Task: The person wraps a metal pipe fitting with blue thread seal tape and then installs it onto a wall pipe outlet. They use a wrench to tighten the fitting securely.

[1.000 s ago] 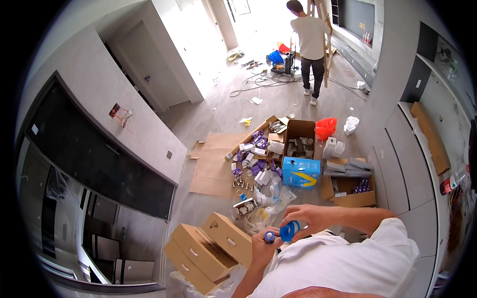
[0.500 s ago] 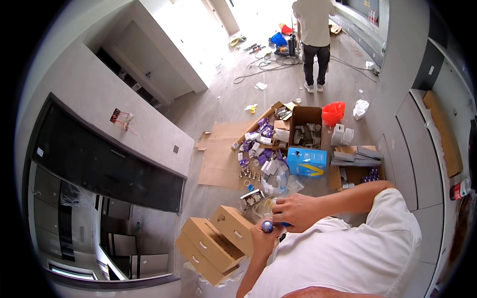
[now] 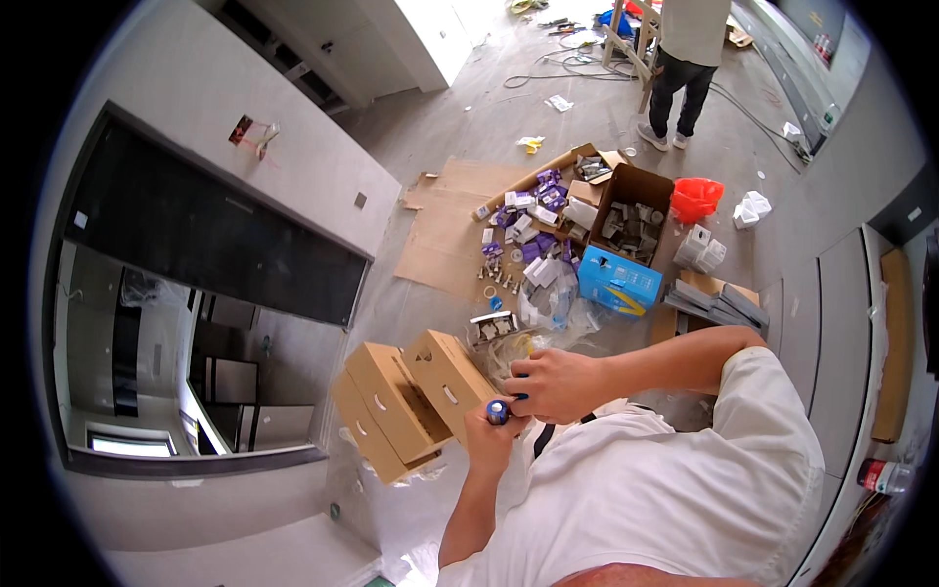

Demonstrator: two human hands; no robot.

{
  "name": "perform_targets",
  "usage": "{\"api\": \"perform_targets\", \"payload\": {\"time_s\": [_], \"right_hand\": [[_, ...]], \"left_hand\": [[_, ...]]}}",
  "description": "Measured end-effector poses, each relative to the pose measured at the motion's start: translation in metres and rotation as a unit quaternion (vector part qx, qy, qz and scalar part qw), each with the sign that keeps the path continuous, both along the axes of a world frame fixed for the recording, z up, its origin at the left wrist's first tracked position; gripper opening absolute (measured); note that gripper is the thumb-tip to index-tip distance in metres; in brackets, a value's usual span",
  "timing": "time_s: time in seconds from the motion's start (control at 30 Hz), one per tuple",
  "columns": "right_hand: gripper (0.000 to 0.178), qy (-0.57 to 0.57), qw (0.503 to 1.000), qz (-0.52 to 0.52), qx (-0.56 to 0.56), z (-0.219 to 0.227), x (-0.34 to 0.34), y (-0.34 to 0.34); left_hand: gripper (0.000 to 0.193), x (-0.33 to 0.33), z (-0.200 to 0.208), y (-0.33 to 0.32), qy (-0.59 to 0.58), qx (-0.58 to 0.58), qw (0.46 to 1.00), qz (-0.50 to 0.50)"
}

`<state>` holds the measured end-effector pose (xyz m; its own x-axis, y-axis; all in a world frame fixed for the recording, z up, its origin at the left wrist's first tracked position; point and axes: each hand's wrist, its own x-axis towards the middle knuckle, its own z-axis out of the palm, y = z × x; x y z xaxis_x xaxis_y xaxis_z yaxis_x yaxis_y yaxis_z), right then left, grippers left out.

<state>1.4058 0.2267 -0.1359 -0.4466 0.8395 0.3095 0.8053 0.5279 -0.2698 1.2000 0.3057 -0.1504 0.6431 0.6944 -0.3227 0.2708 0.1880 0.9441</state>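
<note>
My left hand [image 3: 486, 440] is closed around a blue, round-ended tool handle [image 3: 498, 412]; the pale centre of its end faces up. The rest of that tool is hidden, so its exact kind is unclear. Right beside it, my right hand [image 3: 562, 384] has its fingers curled, with a bit of blue showing between them; what they grip is mostly covered. Both hands are close together in front of my white shirt, above the near end of a brown cardboard box [image 3: 448, 389]. Tangled pale wire or clear wrapping [image 3: 509, 354] lies just beyond the fingers.
Ahead lie purple-and-white small boxes [image 3: 533, 210], an open carton of grey parts [image 3: 641, 186], a blue box [image 3: 619, 282] and a red bag [image 3: 696, 199]. Grey strips [image 3: 719, 303] sit at right. A co-worker [image 3: 685, 78] stands far off near cables [image 3: 558, 76].
The view has shifted, so the floor items sit higher in the picture. My hands stay together, the right one further over the left. The co-worker's legs have changed stance.
</note>
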Motion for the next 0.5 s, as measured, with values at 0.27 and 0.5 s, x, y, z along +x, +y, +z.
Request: {"api": "perform_targets", "payload": {"time_s": [0.27, 0.5], "right_hand": [[0.015, 0.044, 0.992, 0.053, -0.109, -0.041, -0.059, 0.075], [0.013, 0.076, 0.982, 0.080, -0.156, -0.071, -0.127, 0.147]], "left_hand": [[0.011, -0.060, -0.036, 0.031, -0.017, -0.244, 0.958, 0.150], [0.012, -0.136, -0.085, 0.075, -0.071, -0.311, 0.922, 0.220]]}}
